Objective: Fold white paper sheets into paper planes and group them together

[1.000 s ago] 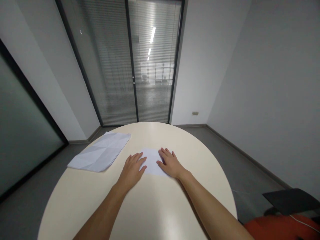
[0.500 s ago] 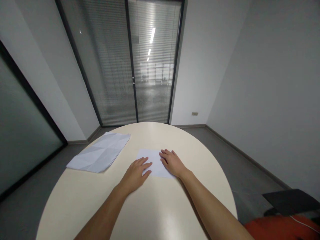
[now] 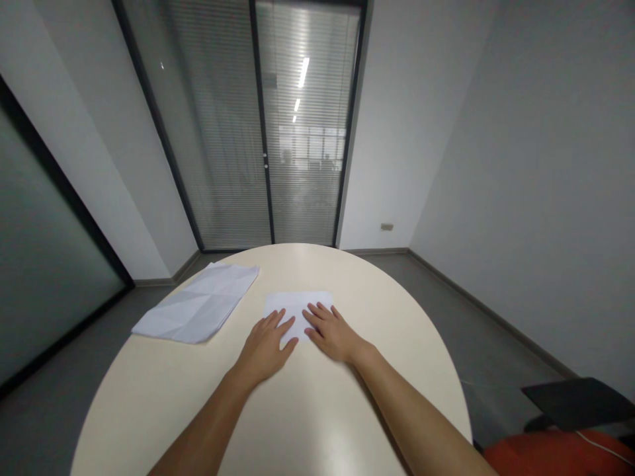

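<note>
A small white sheet of paper (image 3: pixel 297 299) lies flat on the round cream table (image 3: pixel 307 403). My left hand (image 3: pixel 268 344) rests over the sheet's left part, its fingers spread and the palm down. On the right part lies my right hand (image 3: pixel 333 332), also palm down with the fingers stretched out and apart. Neither hand grips anything. Both hands cover the lower corners of the sheet, and a strip of it shows between the fingertips.
A stack of creased white paper (image 3: pixel 201 304) lies at the table's left edge. At the lower right stands a chair with a red seat (image 3: pixel 540 456) and a black part (image 3: pixel 580 402). A glass door with blinds (image 3: pixel 302 198) is beyond the table.
The small sheet has shifted slightly left and away from me. My right hand has moved left and a little nearer to me, closer to my left hand, which has barely moved.
</note>
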